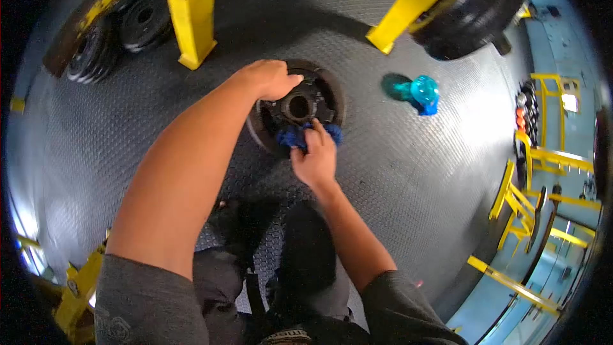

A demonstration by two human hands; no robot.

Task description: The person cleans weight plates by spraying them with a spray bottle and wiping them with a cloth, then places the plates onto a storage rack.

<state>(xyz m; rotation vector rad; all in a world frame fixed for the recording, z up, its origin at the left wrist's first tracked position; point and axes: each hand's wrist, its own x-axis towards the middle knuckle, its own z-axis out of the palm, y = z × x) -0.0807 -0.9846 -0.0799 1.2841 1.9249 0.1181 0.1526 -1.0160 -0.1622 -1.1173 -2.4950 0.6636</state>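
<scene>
A round black weight plate (336, 89) with a hole at its centre lies on the dark textured floor. My left hand (273, 80) grips the plate's upper left part, its thumb reaching over the inner face. A blue cloth (291, 137) rests on the lower part of the plate. Pressed onto that cloth is my right hand (315, 156), its fingers closed on it just below the central hole. To the right of the plate stands a teal bottle (424, 89) with a blue part beside its base.
Yellow rack legs (189, 13) come down beyond the plate. Black weight plates (145, 20) stand at the upper left, and a large black plate stack (472, 13) hangs at the upper right. Yellow gym frames (514, 207) line the right wall.
</scene>
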